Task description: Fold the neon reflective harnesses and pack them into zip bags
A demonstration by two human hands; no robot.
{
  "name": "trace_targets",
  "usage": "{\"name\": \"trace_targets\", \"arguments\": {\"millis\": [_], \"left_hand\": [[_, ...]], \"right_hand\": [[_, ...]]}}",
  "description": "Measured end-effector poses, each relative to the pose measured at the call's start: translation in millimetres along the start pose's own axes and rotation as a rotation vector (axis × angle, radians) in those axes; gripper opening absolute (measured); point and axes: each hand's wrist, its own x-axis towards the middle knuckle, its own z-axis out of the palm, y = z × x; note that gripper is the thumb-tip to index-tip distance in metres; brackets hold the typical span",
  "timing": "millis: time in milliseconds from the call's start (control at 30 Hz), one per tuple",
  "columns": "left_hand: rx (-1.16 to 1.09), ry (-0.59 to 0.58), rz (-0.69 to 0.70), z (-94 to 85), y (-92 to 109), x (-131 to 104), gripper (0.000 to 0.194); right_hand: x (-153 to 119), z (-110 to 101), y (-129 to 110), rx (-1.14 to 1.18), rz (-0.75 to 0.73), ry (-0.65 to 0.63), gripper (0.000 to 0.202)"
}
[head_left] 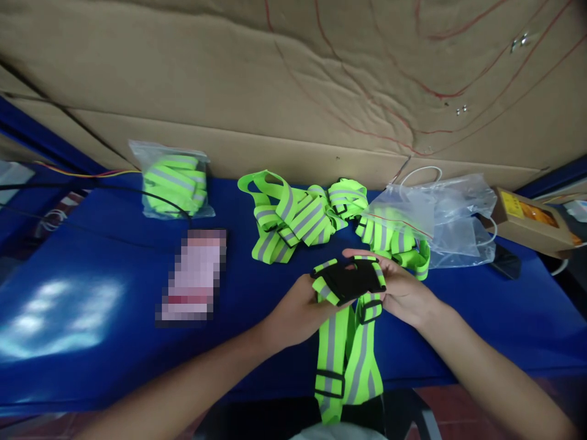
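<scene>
A black plastic buckle (352, 280) is held up over the front of the table, between my two hands. It sits on a neon-green reflective strap (334, 342) with a grey stripe, whose ends hang below with black slider rings. My left hand (300, 311) is closed on the strap at the buckle's left side. On the other side, my right hand (406, 292) grips the strap by the buckle, its fingers partly behind it. Just beyond lie bundled green reflective straps (307, 217), and another bundle (389, 235) is partly under clear plastic bags.
A zip bag of folded green straps (177, 186) stands at the back left. A phone with a blurred screen (195, 275) lies on the blue table (114, 342). Clear plastic bags (452, 214), a dark object (505, 261) and a cardboard box (532, 220) are at right. Cardboard (229, 79) walls the back.
</scene>
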Motion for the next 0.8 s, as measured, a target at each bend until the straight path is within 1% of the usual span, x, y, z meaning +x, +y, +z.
{"name": "trace_targets", "arguments": {"millis": [100, 167, 233, 333, 433, 500, 533, 633, 700, 800], "left_hand": [[-0.102, -0.024, -0.049, 2.3, 1.4, 1.2, 0.045], [-0.186, -0.056, -0.106, 3.2, 3.7, 0.9, 0.053], [-0.258, -0.076, -0.18, 4.6, 4.8, -0.5, 0.059], [-0.312, -0.082, -0.294, 7.8, 2.6, -3.5, 0.063], [-0.344, -0.036, -0.335, 11.1, -1.3, -6.1, 0.06], [-0.361, -0.023, -0.337, 11.6, -2.5, -7.0, 0.058], [-0.365, -0.041, -0.332, 11.0, -2.5, -7.2, 0.059], [-0.357, -0.148, -0.27, 6.0, -0.8, -6.6, 0.07], [-0.33, -0.221, -0.212, 1.4, 1.5, -5.4, 0.077], [-0.239, -0.372, -0.103, -3.5, 7.1, -3.5, 0.08]], "right_hand": [[-4.1, 5.1, 0.6, -0.067, -0.086, 0.017, 0.057], [-7.0, 9.7, -1.7, -0.107, -0.16, 0.04, 0.052], [-8.5, 13.6, -3.3, -0.111, -0.2, 0.038, 0.049], [-7.9, 17.6, -2.1, -0.123, -0.23, 0.023, 0.047], [-6.9, 19.5, -0.1, -0.248, -0.312, 0.04, 0.041], [-7.5, 18.9, -0.8, -0.323, -0.346, 0.044, 0.038], [-8.2, 17.8, -1.9, -0.334, -0.349, 0.04, 0.038], [-10.4, 13.4, -5.9, -0.313, -0.328, 0.042, 0.041], [-11.6, 11.5, -8.1, -0.295, -0.316, 0.053, 0.038], [-13.1, 12.8, -10.1, -0.169, -0.275, 0.035, 0.038]]}}
